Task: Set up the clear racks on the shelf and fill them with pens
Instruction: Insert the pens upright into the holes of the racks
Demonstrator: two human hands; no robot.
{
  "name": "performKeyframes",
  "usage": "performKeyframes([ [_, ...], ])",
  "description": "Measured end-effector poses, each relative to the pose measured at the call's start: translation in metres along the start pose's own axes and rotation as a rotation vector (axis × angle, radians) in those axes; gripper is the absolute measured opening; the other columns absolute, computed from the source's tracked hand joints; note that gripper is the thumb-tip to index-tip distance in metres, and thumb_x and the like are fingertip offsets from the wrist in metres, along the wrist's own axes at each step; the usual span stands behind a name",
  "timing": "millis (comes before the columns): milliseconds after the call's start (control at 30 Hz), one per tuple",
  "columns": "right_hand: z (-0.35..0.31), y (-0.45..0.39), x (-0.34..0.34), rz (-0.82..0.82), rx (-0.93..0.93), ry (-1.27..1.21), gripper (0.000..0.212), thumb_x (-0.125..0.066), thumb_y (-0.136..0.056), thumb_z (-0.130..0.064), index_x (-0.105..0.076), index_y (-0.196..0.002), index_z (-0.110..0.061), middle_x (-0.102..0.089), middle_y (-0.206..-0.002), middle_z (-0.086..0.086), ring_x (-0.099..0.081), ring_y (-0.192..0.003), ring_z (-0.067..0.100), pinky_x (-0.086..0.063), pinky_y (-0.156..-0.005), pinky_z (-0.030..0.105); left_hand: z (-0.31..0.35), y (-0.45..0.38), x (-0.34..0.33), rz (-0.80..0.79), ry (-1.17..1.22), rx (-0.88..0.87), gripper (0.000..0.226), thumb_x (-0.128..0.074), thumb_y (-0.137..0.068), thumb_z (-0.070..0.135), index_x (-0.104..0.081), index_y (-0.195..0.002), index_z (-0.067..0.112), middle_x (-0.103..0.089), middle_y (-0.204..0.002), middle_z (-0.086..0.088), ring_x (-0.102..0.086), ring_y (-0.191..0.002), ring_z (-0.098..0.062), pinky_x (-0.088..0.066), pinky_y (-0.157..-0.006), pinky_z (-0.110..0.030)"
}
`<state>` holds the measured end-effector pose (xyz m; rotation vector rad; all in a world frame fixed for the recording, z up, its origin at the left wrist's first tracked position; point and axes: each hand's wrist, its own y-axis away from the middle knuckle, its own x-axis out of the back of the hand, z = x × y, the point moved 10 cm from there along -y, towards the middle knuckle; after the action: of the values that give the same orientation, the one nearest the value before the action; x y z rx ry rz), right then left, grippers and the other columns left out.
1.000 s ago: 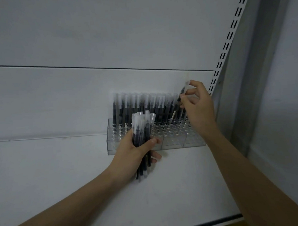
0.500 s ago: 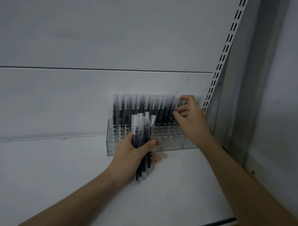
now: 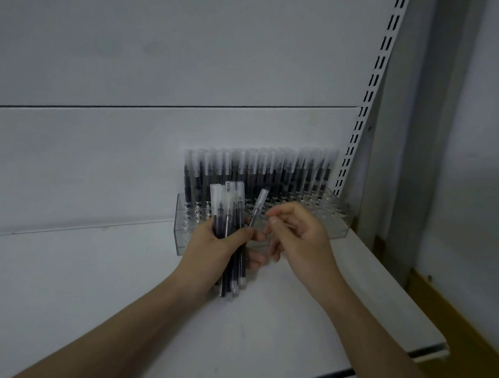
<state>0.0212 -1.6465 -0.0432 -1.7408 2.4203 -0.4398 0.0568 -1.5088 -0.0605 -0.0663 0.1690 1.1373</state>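
Clear plastic, the rack [image 3: 261, 217] sits at the back of the shelf [image 3: 103, 281], its rear rows filled with upright pens [image 3: 259, 171]. The left hand [image 3: 213, 247] grips a bundle of pens [image 3: 230, 238] as a ready supply. The right hand [image 3: 299, 235] pinches one pen [image 3: 257, 208], probably drawing it out for the empty front holes.

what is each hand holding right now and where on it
The left hand grips a bundle of pens around the middle of their barrels. The right hand pinches a single tilted pen low on its barrel, just beside the bundle.
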Motion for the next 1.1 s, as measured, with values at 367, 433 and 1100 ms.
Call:
performKeyframes([
  [367,0.003,0.0,0.003,-0.037,-0.064,-0.11,0.007,-0.068,-0.091,-0.015,-0.066,-0.09,-0.009,-0.068,-0.071,0.003,-0.059,-0.055,0.017,-0.051,-0.053,0.025,-0.008,0.002,-0.014,-0.083,-0.012,0.014,0.013,-0.062,-0.092,0.003,-0.069,-0.099,-0.005,-0.072,-0.09,-0.028,-0.07,-0.072,-0.036,-0.062,-0.068,-0.04],
  [433,0.003,0.0,0.005,-0.032,-0.051,-0.101,0.007,-0.069,-0.091,-0.015,-0.067,-0.09,-0.009,-0.068,-0.072,0.001,-0.059,-0.055,0.017,-0.051,-0.053,0.025,-0.009,0.003,-0.016,-0.091,-0.007,0.016,0.014,-0.062,-0.092,0.002,-0.069,-0.1,-0.005,-0.072,-0.09,-0.027,-0.071,-0.073,-0.036,-0.062,-0.069,-0.039],
  [1100,0.012,-0.006,0.028,0.146,-0.091,-0.334,0.018,-0.065,-0.092,-0.01,-0.065,-0.11,-0.012,-0.074,-0.092,0.008,-0.068,-0.077,0.02,-0.055,-0.069,0.028,-0.009,0.006,-0.013,-0.074,0.027,0.042,0.022,-0.062,-0.089,-0.006,-0.056,-0.11,-0.006,-0.074,-0.097,-0.019,-0.07,-0.071,-0.039,-0.061,-0.06,-0.037],
])
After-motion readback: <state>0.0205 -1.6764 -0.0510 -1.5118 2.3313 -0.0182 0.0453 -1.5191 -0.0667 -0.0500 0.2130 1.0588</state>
